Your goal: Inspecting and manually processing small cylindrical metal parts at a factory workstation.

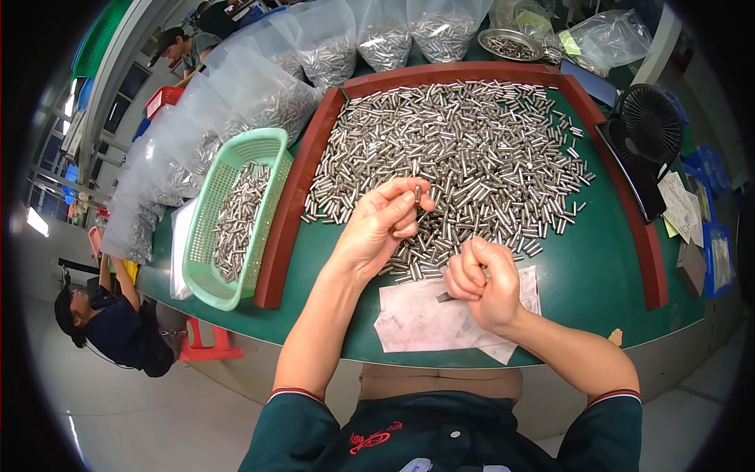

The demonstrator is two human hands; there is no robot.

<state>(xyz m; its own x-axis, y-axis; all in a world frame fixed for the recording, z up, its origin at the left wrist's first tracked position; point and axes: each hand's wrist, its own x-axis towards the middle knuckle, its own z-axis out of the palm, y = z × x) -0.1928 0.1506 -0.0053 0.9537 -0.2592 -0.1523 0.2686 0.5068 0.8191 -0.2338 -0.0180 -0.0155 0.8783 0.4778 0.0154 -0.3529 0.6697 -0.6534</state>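
Between the thumb and fingertips of my left hand (pixel 383 223) a small metal pin (pixel 418 193) is pinched, held upright above the heap. My right hand (pixel 486 285) is curled into a fist over a stained pale cloth (pixel 409 321). A short dark grey flat end (pixel 445 297) pokes out below that fist; the rest of it is hidden, so I cannot tell its kind. Beyond both hands spreads a large heap of shiny metal pins (pixel 452 145) on the green tabletop (pixel 605 259).
A red-brown frame (pixel 287 212) borders the heap on three sides. To its left stands a green basket (pixel 193 259) of pins, with several pin-filled plastic bags (pixel 275 102) behind. At right are a black fan (pixel 646 122) and papers (pixel 678 206). Other people work at left.
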